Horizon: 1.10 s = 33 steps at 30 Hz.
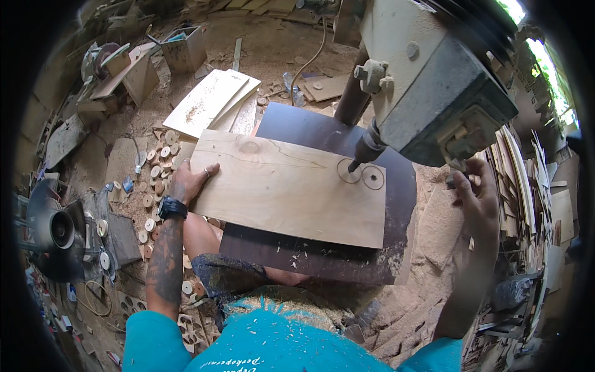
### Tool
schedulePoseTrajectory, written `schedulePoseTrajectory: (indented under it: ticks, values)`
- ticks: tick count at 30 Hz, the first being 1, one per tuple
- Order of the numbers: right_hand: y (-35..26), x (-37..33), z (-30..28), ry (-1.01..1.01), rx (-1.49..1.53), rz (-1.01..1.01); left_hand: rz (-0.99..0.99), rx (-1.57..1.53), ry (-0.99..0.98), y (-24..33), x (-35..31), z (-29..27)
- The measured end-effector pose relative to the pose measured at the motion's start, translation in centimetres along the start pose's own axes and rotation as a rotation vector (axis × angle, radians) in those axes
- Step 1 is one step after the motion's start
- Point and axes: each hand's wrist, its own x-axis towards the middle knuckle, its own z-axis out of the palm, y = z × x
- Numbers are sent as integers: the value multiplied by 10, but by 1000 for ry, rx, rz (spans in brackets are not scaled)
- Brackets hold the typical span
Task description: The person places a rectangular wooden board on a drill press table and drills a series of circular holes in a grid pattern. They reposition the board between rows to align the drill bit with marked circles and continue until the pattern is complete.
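Head view: a person in a teal shirt [279, 344] works at a drill press [443, 93] in a workshop strewn with sawdust. A pale board [279, 186] lies across a dark counter [400, 211] below the machine, its left end jutting past the counter's edge and its right end well inside it. The left grip [189, 181] clasps that left end, thumb on the top face, a dark watch [172, 208] on the wrist. The right grip [478, 192] is raised with bent fingers beside the lower corner of the press; whether it grasps anything there cannot be told. Two ring marks sit side by side near the board's right end, the right one with a small dark hole at its centre. The bit [353, 166] points down at the left ring; contact is unclear. Wooden discs [149, 201] litter the ground at left near a black fan [59, 229], pale panels [207, 102] lie beyond the board, and wood strips [517, 180] stand at right.
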Motion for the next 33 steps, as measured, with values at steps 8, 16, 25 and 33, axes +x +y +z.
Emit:
schedulePoseTrajectory:
  ticks: [8,16,25,33]
  values:
    - [7,3,-15,-349,332,615,-3,44,31,13,-10,-8]
    - [29,-6,2,-272,331,496,-49,27,-5,13,-7,-10]
    - [43,-10,13,-214,309,443,-103,-2,-43,17,-10,-12]
    - [52,-11,16,-202,288,391,-103,25,-22,15,-8,-8]
